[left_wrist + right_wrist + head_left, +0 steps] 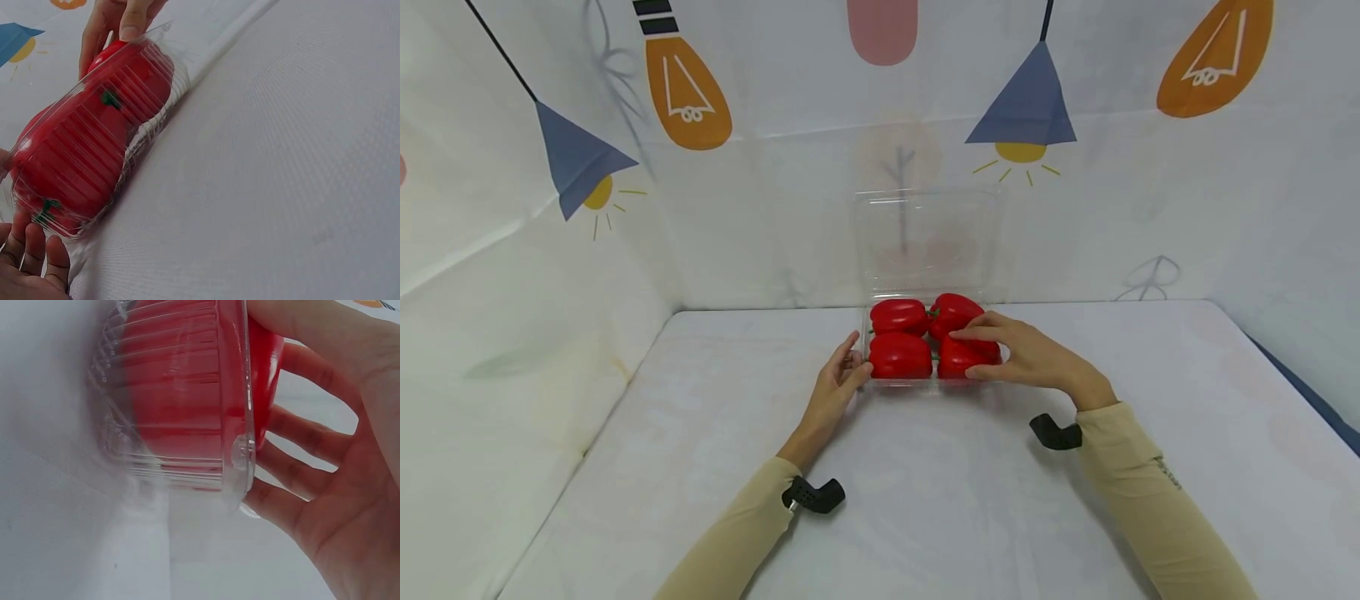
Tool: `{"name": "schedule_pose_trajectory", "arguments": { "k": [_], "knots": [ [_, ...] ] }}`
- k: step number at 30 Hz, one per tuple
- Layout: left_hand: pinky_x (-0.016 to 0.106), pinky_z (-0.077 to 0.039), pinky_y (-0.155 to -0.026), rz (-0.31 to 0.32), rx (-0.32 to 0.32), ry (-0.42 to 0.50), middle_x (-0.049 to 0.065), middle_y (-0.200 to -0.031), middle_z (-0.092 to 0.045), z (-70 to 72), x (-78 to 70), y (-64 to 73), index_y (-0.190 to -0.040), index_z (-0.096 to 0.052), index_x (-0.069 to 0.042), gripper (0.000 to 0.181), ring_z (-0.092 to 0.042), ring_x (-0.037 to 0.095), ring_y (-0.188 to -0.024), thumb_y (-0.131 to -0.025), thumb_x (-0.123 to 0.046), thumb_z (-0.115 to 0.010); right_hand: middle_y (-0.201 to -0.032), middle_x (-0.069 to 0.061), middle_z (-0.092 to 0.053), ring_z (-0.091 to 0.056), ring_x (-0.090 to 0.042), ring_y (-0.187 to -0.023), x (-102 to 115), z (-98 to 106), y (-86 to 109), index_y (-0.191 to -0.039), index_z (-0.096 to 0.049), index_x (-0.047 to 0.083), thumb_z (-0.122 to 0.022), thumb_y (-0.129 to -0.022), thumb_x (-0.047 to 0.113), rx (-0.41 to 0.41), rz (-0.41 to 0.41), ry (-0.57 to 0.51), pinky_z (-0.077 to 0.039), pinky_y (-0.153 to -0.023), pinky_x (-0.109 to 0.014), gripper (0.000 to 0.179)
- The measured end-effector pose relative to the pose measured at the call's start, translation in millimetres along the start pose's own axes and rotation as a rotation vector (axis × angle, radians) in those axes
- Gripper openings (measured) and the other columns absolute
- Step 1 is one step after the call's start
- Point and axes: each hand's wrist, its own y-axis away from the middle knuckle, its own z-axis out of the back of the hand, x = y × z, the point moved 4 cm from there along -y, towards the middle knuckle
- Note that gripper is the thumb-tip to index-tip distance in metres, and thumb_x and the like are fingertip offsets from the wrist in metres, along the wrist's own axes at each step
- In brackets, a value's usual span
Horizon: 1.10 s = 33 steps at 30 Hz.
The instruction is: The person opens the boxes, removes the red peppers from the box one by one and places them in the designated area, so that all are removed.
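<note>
Several glossy red bell peppers sit in a clear plastic clamshell box point(140, 147), whose transparent lid point(928, 237) stands raised behind them. In the head view, my right hand point(1033, 354) holds the front right bell pepper point(958, 357), thumb at its front and fingers across its top. The right wrist view shows these fingers spread around the pepper above the box rim point(249, 394). My left hand point(831, 392) rests against the box's left side, its thumb by the front corner near the front left bell pepper point(901, 357). Green stems point inward and left.
A white cloth covers the table point(940, 492). Close behind the box, a white printed curtain point(775, 225) hangs at the table's back edge. Each wrist carries a black camera mount point(1056, 433).
</note>
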Motion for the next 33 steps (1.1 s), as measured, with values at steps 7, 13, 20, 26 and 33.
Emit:
{"name": "schedule_pose_trajectory", "arguments": {
  "k": [7, 13, 20, 26, 33],
  "knots": [
    [0.020, -0.044, -0.071, -0.007, -0.012, -0.034, 0.001, -0.103, -0.046, -0.9, 0.6, 1.2, -0.148, -0.031, -0.018, 0.062, -0.047, 0.015, -0.098, -0.093, -0.023, -0.060, -0.127, -0.001, -0.050, -0.050, -0.022, -0.117, 0.1, -1.1, 0.1, -0.131, -0.058, 0.024, -0.072, -0.081, 0.040, -0.013, 0.016, 0.013, -0.048, -0.092, -0.043, 0.054],
    [0.022, -0.044, -0.072, 0.017, 0.005, -0.049, 0.003, -0.105, -0.045, -2.2, -19.6, 9.5, -0.148, -0.029, -0.011, 0.062, -0.044, 0.015, -0.101, -0.094, -0.019, -0.058, -0.127, -0.001, -0.050, -0.049, -0.023, -0.117, -5.1, -4.2, -1.3, -0.131, -0.058, 0.025, -0.072, -0.080, 0.044, -0.026, 0.012, -0.013, -0.048, -0.091, -0.044, 0.055],
    [0.018, -0.043, -0.068, -0.002, 0.041, -0.072, 0.003, -0.103, -0.045, -5.4, -28.1, 12.4, -0.148, -0.028, -0.005, 0.063, -0.045, 0.014, -0.099, -0.094, -0.016, -0.058, -0.139, 0.000, -0.045, -0.040, -0.025, -0.130, -16.8, -1.2, 6.2, -0.140, -0.043, 0.028, -0.074, -0.077, 0.047, 0.066, -0.136, -0.146, -0.038, -0.103, -0.054, 0.072],
    [0.016, -0.042, -0.066, -0.033, 0.030, -0.080, 0.006, -0.103, -0.047, -6.2, -29.3, 12.0, -0.146, -0.031, -0.002, 0.060, -0.045, 0.014, -0.098, -0.093, -0.012, -0.058, -0.136, 0.002, -0.049, -0.044, -0.022, -0.127, -23.8, -1.4, 7.6, -0.135, -0.045, 0.026, -0.074, -0.078, 0.046, 0.065, -0.145, -0.219, -0.037, -0.104, -0.054, 0.067],
    [0.017, -0.043, -0.067, -0.025, 0.043, -0.103, 0.004, -0.103, -0.047, -6.5, -28.1, 12.0, -0.147, -0.029, -0.004, 0.062, -0.045, 0.015, -0.099, -0.094, -0.014, -0.058, -0.135, 0.005, -0.050, -0.043, -0.020, -0.127, -28.6, -3.4, 7.8, -0.131, -0.050, 0.029, -0.074, -0.077, 0.046, 0.028, -0.131, -0.214, -0.038, -0.103, -0.054, 0.062]
  ]
}}
